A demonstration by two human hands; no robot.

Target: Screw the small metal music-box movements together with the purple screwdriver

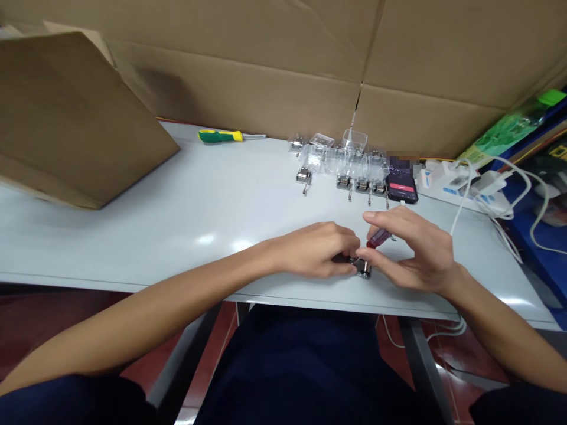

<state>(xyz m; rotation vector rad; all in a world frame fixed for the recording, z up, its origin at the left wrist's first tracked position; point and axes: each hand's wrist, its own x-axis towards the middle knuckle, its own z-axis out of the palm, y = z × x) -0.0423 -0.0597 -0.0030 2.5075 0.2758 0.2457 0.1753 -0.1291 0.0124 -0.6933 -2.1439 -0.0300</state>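
Left hand (316, 252) and right hand (411, 251) met over a metal latch (363, 269).
Left fingers clamped it steady; right fingers pinched a red-handled screwdriver (379, 238); more latches (361, 186) lay at 12 o'clock.

Small assembly workshop or factory bench area: a long white-topped workbench (146, 236) on dark metal legs (186, 354), over a reddish floor (204, 348). Along the far side, a green-and-yellow screwdriver (220, 136), small metal fittings (303, 177), clear plastic cases (354, 141) and a power strip (447, 180) with white cables. Behind, large sheets of brown cardboard (230, 71).
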